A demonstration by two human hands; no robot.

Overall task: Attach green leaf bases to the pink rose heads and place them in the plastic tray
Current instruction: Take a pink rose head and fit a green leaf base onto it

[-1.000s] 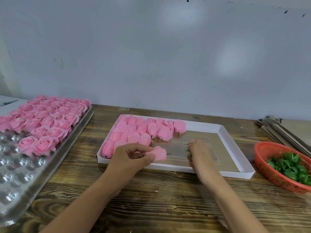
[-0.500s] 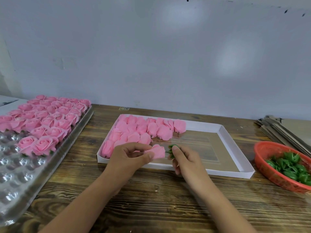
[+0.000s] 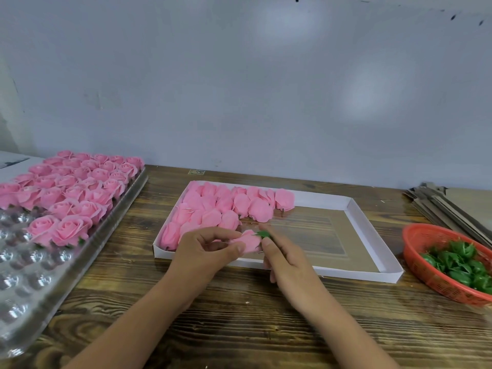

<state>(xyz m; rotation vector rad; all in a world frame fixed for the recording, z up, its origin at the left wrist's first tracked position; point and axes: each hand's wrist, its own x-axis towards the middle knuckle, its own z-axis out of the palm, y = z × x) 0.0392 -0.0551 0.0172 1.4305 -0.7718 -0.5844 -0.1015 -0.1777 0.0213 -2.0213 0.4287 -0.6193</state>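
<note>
1. One pink rose head (image 3: pixel 249 242) is being pinched sideways in the left hand (image 3: pixel 206 251), above the near edge of the white cardboard box (image 3: pixel 378 262).
2. It is being judged light, soft and easily crushed; the petals' outer base is best being gripped.
3. A green leaf base (image 3: pixel 263 233) is being pinched by the right hand (image 3: pixel 286 258) against the rose's underside.
4. Both forearms are being angled inward over the wooden table (image 3: pixel 239 315).

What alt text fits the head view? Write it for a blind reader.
Two hands join a pink rose head, held by the left hand, to a green leaf base pinched by the right hand, above a white box of roses on a wooden table.
</note>
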